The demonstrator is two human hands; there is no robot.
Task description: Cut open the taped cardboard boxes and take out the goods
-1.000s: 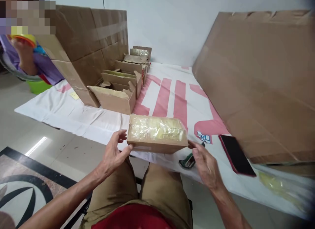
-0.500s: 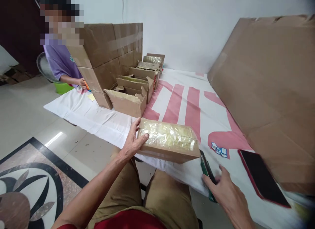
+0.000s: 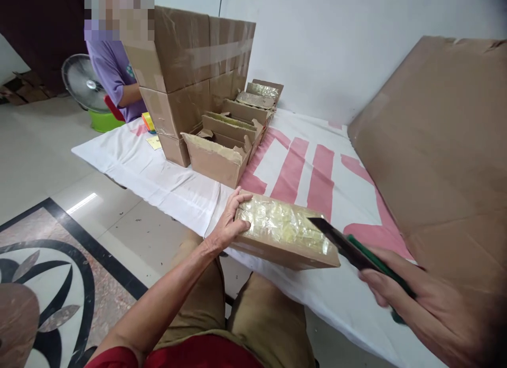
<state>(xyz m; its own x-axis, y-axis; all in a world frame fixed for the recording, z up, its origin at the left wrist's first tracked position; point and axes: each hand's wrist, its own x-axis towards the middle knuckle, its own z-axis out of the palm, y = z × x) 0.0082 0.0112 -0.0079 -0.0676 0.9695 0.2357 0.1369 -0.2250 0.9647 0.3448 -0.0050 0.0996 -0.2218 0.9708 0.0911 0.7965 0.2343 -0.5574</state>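
Your surface [image 3: 166,186] is covered by a white cloth with red stripes [image 3: 291,172]. Landmark: the tall taped carton [image 3: 190,67] at the far left. Just right of it runs a row of small open boxes [image 3: 227,141], touching one another, toward the wall. Left of the carton lie a yellow note [image 3: 153,142] and a yellow-orange item [image 3: 148,121]. Well right of it a big flat cardboard sheet [image 3: 435,157] leans. Near you, the plastic-topped box [image 3: 283,236] rests at the edge.

The white cloth [image 3: 178,183] carries large red markings, cut off and not readable as words.
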